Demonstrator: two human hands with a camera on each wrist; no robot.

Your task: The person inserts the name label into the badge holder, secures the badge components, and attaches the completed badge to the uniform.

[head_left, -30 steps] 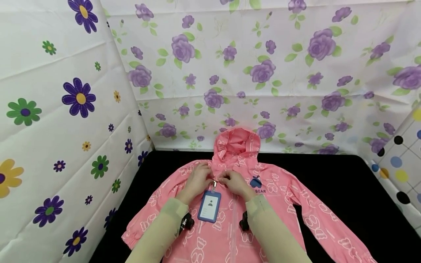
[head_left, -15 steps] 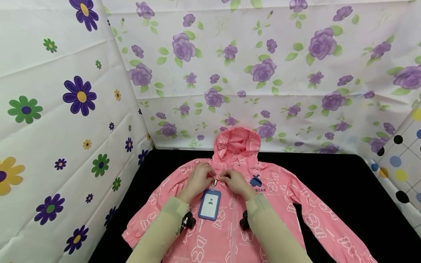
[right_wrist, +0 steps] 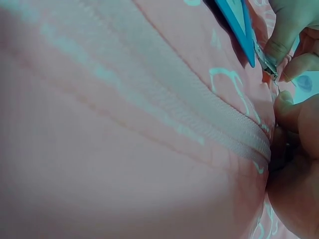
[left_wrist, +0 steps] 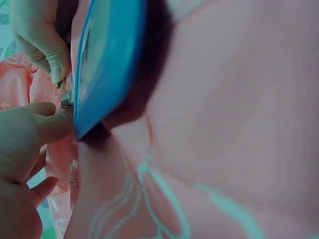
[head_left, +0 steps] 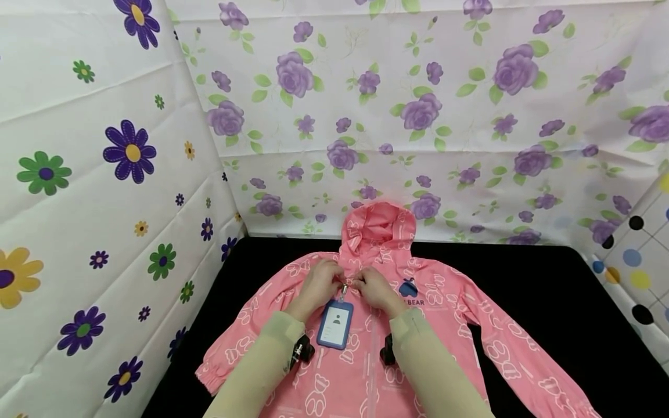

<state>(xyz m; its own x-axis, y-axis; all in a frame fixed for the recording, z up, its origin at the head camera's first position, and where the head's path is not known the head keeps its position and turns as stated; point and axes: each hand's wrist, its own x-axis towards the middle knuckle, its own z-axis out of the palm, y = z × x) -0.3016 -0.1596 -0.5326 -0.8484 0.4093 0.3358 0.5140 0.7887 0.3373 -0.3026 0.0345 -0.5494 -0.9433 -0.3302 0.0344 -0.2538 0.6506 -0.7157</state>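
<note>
A pink hooded jacket (head_left: pixel 392 360) with white bear outlines lies spread out, front up. On its chest is a blue-framed ID badge (head_left: pixel 335 326) with a metal clip (head_left: pixel 344 292) at the top. My left hand (head_left: pixel 320 284) pinches the clip at the badge's upper end. Beside it, my right hand (head_left: pixel 374 288) pinches the jacket's fabric near the collar. Between the fingertips a thin metal pin (left_wrist: pixel 48 98) stands out from the clip in the left wrist view. The right wrist view has the clip (right_wrist: pixel 266 63) close to my right thumb (right_wrist: pixel 285 99).
The jacket lies on a black tabletop (head_left: pixel 528 296). Its hood (head_left: pixel 377 223) reaches the floral back curtain (head_left: pixel 366 116). A daisy-print curtain (head_left: pixel 104 232) stands on the left and a dotted one (head_left: pixel 640 261) on the right. The sleeve (head_left: pixel 517 348) stretches toward the right front.
Both hands stay together at the clip with only small finger shifts. The badge has moved slightly up toward the collar. The head view has shifted a little.
</note>
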